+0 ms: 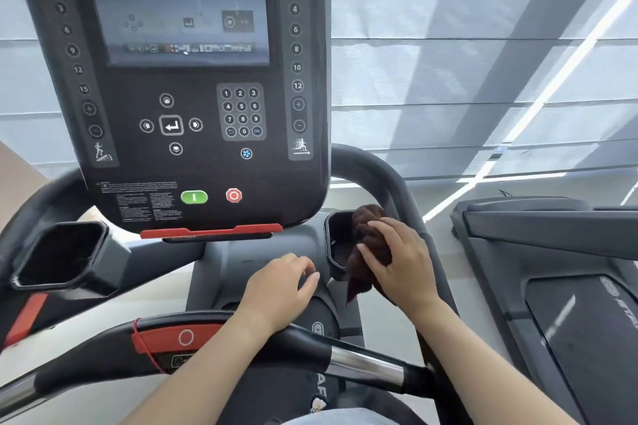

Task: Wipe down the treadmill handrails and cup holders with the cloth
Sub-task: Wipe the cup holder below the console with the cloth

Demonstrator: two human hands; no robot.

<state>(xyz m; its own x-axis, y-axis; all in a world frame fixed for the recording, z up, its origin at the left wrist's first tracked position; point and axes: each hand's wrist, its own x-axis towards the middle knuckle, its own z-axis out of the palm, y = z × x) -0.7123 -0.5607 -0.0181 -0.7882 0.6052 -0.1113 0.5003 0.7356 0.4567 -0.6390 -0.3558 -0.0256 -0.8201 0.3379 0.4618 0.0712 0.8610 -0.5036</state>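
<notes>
My right hand (400, 262) grips a bunched dark brown cloth (366, 245) and presses it against the right edge of the right cup holder (336, 238), beside the curved right handrail (386, 179). My left hand (279, 286) rests with loosely curled fingers on the grey housing just left of that cup holder, holding nothing. The left cup holder (58, 254) sits empty at the far left, below the left handrail (45, 197). The front crossbar handrail (310, 348) with a chrome section passes under both forearms.
The console (179, 86) with screen, keypad, green start and red stop buttons fills the upper left. A red safety clip panel (172, 338) sits on the crossbar. A second treadmill (559, 269) stands to the right, and window blinds (483, 45) lie behind.
</notes>
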